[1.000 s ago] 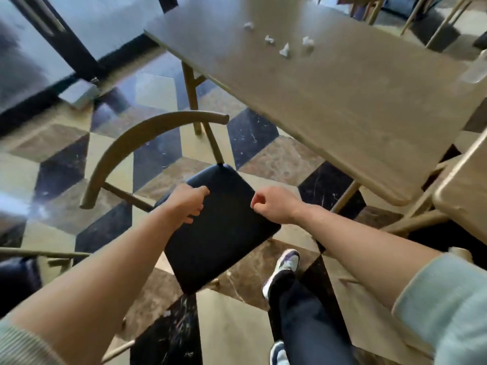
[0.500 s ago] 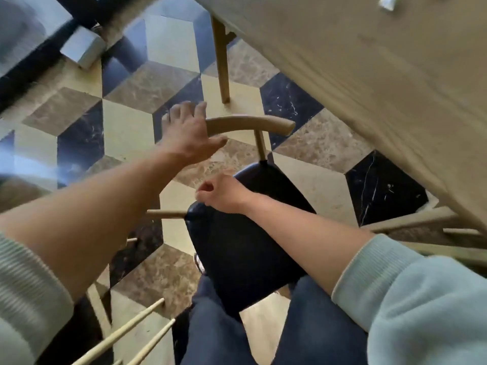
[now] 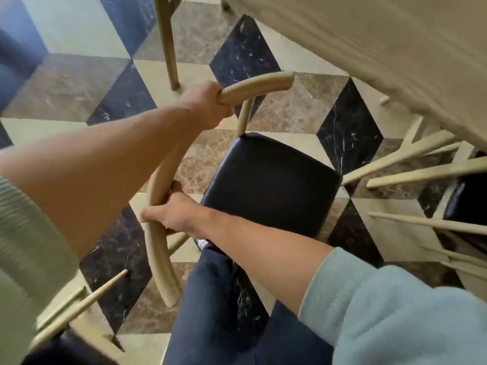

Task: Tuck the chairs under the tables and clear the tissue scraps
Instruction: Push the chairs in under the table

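Chair [image 3: 268, 180]: one | left hand [image 3: 205, 106], right hand [image 3: 171, 214]: both clamped on backrest [image 3: 158, 248] | table [image 3: 382, 43]: one

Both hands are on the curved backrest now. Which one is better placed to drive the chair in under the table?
Probably the left hand: it grips the backrest near its far end, closest to the table. The right hand holds lower on the curve, better for steering.

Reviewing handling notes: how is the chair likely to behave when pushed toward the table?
The chair probably stays rigid, given its wood frame. Both hands, left hand and right hand, grip the backrest rail high up, so it may tip. Likely slides on polished floor.
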A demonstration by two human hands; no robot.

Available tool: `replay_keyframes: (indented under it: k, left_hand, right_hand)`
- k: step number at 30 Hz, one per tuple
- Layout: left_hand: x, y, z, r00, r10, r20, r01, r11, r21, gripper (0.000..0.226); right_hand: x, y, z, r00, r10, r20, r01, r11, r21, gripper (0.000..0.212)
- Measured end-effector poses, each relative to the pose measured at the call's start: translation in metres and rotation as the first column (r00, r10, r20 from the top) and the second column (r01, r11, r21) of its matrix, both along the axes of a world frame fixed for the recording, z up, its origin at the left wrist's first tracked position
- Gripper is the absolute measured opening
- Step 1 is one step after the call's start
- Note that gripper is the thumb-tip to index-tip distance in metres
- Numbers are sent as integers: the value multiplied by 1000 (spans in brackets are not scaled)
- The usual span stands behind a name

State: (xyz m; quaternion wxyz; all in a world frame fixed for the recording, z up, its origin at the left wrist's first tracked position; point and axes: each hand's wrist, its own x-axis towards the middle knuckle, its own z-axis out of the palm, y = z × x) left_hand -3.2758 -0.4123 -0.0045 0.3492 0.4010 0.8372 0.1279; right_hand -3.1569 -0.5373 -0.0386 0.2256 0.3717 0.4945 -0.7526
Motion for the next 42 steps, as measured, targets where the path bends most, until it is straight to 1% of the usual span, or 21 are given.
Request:
replay_keyframes:
  k: [2, 4, 8, 10, 13, 15, 17, 18, 19, 20, 22, 24, 26, 28, 30, 33, 38, 40, 42]
  left_hand:
    - [-16, -12, -1, 994, 109, 11, -109, 994, 1, 31]
    - [-29, -20, 1, 972, 230, 40, -231, 973, 27, 34]
    - [-49, -23, 4, 901, 426, 86, -431, 901, 45, 35]
    - [-47, -23, 1, 833, 536, 135, -545, 838, 36, 38]
    - [-28, -14, -2, 695, 700, 163, -715, 698, 51, 34]
    - [-7, -2, -2, 645, 743, 180, -758, 651, 32, 33]
    - [16, 14, -3, 605, 760, 237, -779, 627, -21, 35]
    - [28, 23, -3, 586, 763, 271, -780, 622, -64, 36]
    - [45, 38, -2, 583, 750, 311, -763, 637, -106, 34]
    - [59, 50, -1, 585, 730, 354, -737, 661, -145, 27]
    - [93, 71, 2, 619, 658, 429, -629, 742, -232, 16]
    - [116, 74, 2, 643, 613, 458, -533, 789, -307, 24]
    - [136, 77, -1, 646, 618, 449, -534, 785, -313, 25]
    - [152, 82, -3, 650, 633, 422, -569, 772, -281, 27]
    - [164, 89, -4, 653, 633, 416, -563, 773, -293, 32]
    - [181, 91, -3, 709, 571, 414, -458, 819, -345, 41]
    - [208, 97, 3, 784, 423, 455, -239, 882, -406, 64]
    - [218, 99, 3, 814, 363, 454, -174, 897, -406, 67]
    - [226, 100, 4, 837, 320, 443, -142, 910, -389, 68]
  right_hand:
    - [-4, -3, 1, 994, 110, 4, -110, 992, 54, 38]
    - [-5, 2, -1, 986, 166, -13, -164, 982, 92, 46]
    - [8, 32, 2, 969, 245, -30, -237, 957, 168, 71]
    - [27, 53, 4, 945, 327, -2, -320, 925, 207, 66]
    - [68, 100, 8, 905, 417, 81, -419, 843, 337, 54]
    - [102, 140, 12, 878, 460, 135, -465, 752, 467, 52]
    - [136, 181, 15, 846, 494, 200, -511, 643, 571, 43]
    - [152, 202, 17, 834, 496, 242, -529, 596, 604, 37]
    - [173, 227, 20, 826, 484, 290, -546, 556, 627, 31]
    - [192, 248, 23, 811, 476, 341, -572, 521, 634, 28]
    - [229, 290, 30, 771, 458, 443, -631, 458, 626, 28]
    - [252, 312, 35, 737, 471, 485, -672, 436, 599, 29]
    - [269, 320, 36, 726, 483, 489, -683, 432, 589, 29]
    - [287, 324, 33, 737, 470, 486, -671, 427, 606, 29]
    - [304, 326, 30, 743, 460, 486, -665, 418, 619, 29]
    - [328, 328, 28, 743, 459, 487, -667, 442, 600, 29]
    - [368, 332, 38, 731, 440, 521, -682, 473, 557, 29]
    - [380, 333, 44, 728, 431, 533, -684, 502, 529, 29]
    - [386, 334, 48, 714, 435, 549, -696, 525, 490, 30]
